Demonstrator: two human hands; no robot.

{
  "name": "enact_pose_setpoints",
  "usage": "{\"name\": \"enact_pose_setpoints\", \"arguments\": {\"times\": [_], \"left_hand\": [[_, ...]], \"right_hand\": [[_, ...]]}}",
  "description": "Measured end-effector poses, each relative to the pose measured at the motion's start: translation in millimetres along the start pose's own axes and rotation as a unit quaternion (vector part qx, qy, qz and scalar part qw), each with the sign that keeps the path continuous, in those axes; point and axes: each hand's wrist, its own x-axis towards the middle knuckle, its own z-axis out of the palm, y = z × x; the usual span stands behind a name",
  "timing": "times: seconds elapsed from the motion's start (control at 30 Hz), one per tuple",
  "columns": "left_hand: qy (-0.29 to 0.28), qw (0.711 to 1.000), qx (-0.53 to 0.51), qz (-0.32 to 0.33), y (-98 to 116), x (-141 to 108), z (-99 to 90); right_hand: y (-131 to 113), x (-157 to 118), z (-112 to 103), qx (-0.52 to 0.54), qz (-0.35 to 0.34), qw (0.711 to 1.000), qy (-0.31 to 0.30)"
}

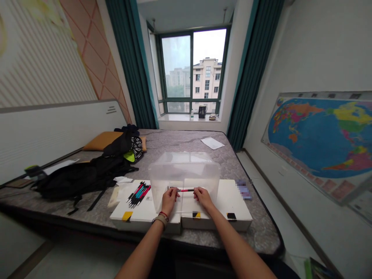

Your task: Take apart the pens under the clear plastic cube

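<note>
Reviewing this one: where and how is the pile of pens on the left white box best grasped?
Likely the pile of pens is best pinched mid-length from above by the left hand, the nearer one, across the barrels, since they lie bunched, roughly parallel and slanting.

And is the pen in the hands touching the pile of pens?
Apart: the head view shows a plain gap between the held pen and the pile of pens on its left.

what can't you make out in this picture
All in the head view:
Pen: right end hidden by the right hand.
Pile of pens: exact count, as they overlap.
Item at right: identity, as it is pixelated.
Map: lettering too small; right side cut off by the picture's edge.
</note>
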Motion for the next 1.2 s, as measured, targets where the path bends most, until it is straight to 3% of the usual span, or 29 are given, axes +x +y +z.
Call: {"name": "enact_pose_setpoints", "arguments": {"times": [0.47, 0.7, 1.0, 1.2], "left_hand": [[-0.085, 0.996, -0.032, -0.025, 0.5, 3.3, -1.9], [-0.085, 0.994, -0.056, -0.034, -2.7, 4.9, -2.7], [-0.063, 0.998, 0.003, -0.025, -7.9, 4.6, 1.4], [-0.074, 0.997, -0.018, -0.034, -2.8, 4.0, 2.2]], "right_hand": [[-7.6, -2.9, -1.8, -0.028, -0.001, 1.000, 0.010], [-8.9, -3.9, -1.4, -0.024, 0.016, 0.999, -0.028], [-7.2, -2.9, -2.4, -0.006, -0.003, 1.000, 0.001], [-4.0, -2.4, -2.6, 0.001, 0.002, 1.000, 0.003]]}}
